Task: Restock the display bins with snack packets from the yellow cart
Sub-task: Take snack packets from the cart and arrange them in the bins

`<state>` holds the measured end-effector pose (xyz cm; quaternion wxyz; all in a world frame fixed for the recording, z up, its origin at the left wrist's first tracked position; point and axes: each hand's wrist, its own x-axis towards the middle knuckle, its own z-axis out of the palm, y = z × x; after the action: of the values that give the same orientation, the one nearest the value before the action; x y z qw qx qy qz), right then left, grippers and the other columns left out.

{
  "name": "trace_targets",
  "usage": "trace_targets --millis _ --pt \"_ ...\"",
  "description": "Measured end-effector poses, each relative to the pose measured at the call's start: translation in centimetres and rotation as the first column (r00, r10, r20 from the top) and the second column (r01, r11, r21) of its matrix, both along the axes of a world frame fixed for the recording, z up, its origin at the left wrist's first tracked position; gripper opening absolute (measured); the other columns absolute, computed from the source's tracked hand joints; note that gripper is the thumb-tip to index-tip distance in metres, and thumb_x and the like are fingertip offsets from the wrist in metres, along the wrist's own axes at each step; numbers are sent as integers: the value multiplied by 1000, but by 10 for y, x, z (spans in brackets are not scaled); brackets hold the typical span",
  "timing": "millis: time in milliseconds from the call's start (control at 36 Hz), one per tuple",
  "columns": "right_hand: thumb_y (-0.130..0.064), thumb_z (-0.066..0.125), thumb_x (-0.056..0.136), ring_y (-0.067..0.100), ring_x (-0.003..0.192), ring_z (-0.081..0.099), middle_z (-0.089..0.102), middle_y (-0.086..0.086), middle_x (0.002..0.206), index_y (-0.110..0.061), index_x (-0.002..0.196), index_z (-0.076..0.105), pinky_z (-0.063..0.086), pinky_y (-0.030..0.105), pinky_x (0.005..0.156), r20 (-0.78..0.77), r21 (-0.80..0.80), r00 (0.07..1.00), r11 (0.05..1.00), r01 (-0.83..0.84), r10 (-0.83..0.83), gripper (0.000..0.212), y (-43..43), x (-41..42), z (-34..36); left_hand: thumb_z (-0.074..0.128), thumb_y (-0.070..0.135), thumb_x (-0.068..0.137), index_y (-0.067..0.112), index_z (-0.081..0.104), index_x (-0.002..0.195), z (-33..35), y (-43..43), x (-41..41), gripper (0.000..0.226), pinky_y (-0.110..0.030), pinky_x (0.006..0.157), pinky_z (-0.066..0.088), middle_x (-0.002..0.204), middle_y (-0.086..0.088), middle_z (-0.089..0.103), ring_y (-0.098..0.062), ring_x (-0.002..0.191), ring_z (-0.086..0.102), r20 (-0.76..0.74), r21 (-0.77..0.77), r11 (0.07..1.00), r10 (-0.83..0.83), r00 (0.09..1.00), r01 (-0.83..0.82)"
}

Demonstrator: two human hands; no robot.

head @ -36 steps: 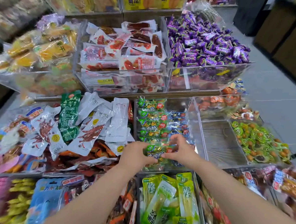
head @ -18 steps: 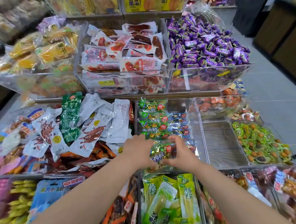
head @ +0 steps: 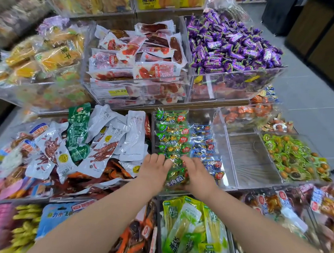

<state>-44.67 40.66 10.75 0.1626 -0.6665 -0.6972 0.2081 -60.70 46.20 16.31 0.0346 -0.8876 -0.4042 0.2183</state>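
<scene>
Both hands hold a stack of green snack packets [head: 176,174] at the near end of a clear display bin [head: 219,141] in the middle row. My left hand [head: 154,169] grips the stack's left side and my right hand [head: 196,173] grips its right side. Further back in the same bin lie a row of green packets [head: 170,133] and a row of blue packets [head: 204,140]. The stack in my hands stands tilted on edge, against the green row. The yellow cart is out of sight.
An empty clear bin [head: 252,159] with a wood-grain floor sits right of the filled one. White and green pouches [head: 106,140] fill the bin on the left. Purple candies [head: 232,42] heap above. Long green packets [head: 191,229] lie in the bin nearest me.
The packets in my hands have turned from lying flat to standing on edge. Both hands have shifted slightly back along the bin, toward the green row.
</scene>
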Motion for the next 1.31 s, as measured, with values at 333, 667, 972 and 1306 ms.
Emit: trace_targets --millis 333,667,972,1306 --pt "-42 68 81 14 132 36 15 -3 154 -48 139 -10 35 36 109 -352 -191 934 981 -13 -56 98 -4 8 11 59 76 69 13 -25 147 9 12 12 131 -60 111 -11 156 -17 -12 -40 143 -11 79 18 993 111 991 -113" --pt "-51 53 89 13 124 43 30 -2 150 -31 149 12 39 33 101 -589 -260 704 918 301 -397 75 41 33 36 69 75 59 17 -10 152 14 31 7 135 -59 113 -6 158 -5 12 -25 146 9 84 -40 999 5 996 -2" --pt "-73 38 83 18 126 42 41 -3 146 -31 139 42 30 28 88 -473 -486 745 844 226 -471 70 79 9 35 59 89 49 15 -20 149 20 52 19 148 -59 98 -31 151 -22 -34 -38 130 -44 -60 -11 999 -51 997 50" --pt "-71 33 87 18 142 22 18 -12 156 -39 149 14 19 39 113 -581 -456 621 843 285 -525 72 115 30 36 62 84 55 21 -25 148 14 60 18 142 -53 118 0 159 -22 -8 -36 147 -4 -64 -136 991 -23 998 14"
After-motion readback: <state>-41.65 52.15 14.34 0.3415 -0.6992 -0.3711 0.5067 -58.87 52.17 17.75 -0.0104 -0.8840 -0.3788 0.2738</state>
